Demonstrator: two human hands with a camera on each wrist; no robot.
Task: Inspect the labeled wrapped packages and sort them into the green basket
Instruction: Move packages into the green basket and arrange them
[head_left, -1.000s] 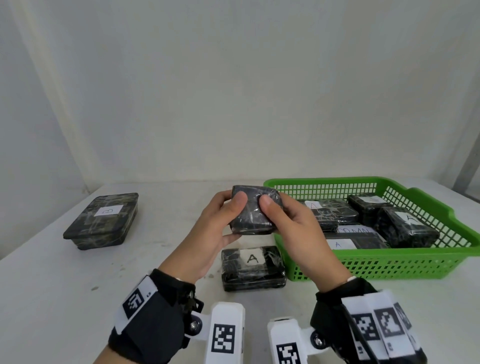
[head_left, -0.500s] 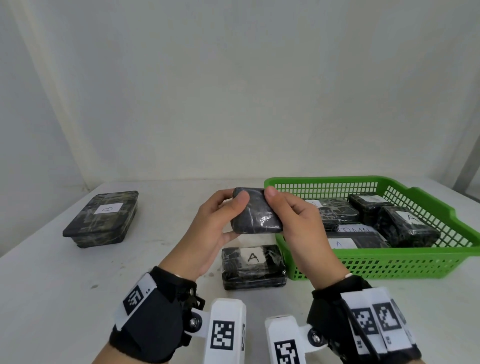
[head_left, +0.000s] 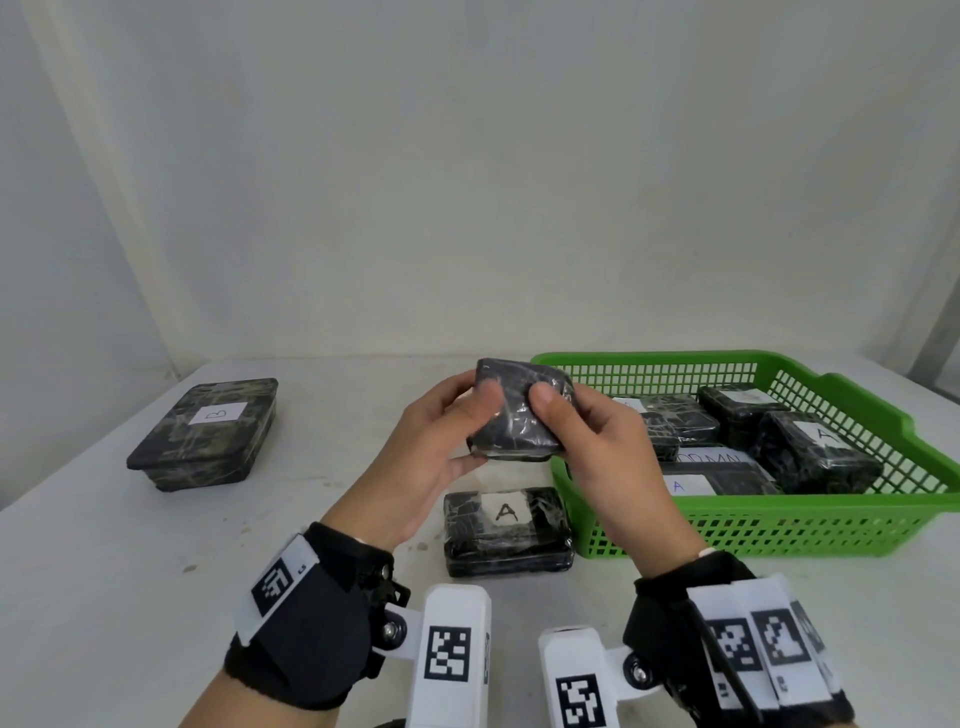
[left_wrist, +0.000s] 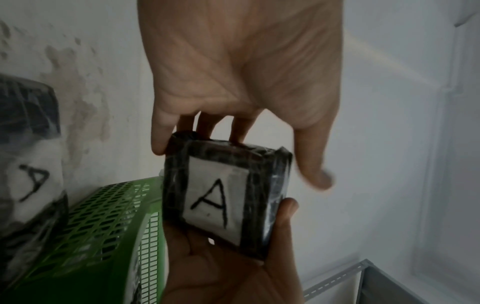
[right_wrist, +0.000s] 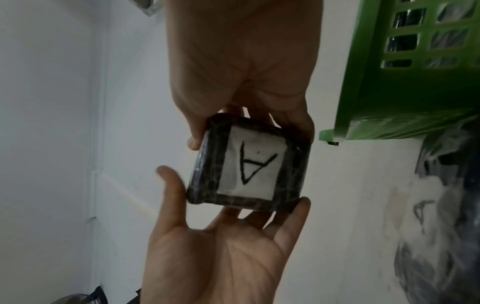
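Both hands hold one small black wrapped package (head_left: 519, 421) up over the table, just left of the green basket (head_left: 779, 525). My left hand (head_left: 452, 436) grips its left side and my right hand (head_left: 582, 436) its right side, with both thumbs on the near face. In the head view that face is plain and dark. Both wrist views show the package (left_wrist: 221, 203) (right_wrist: 249, 168) with a white label marked A on the underside. A second package marked A (head_left: 506, 530) lies on the table below the hands. Another marked B (head_left: 208, 431) sits at far left.
The basket holds several black wrapped packages (head_left: 815, 452), some with A labels showing. Its left front corner is close to my right hand. The white table (head_left: 104, 571) ends at a pale wall behind. A grey metal post (head_left: 940, 343) stands at far right.
The held package has been turned a little between the two hands and sits slightly higher. Both hands stay over the same spot above the table package.
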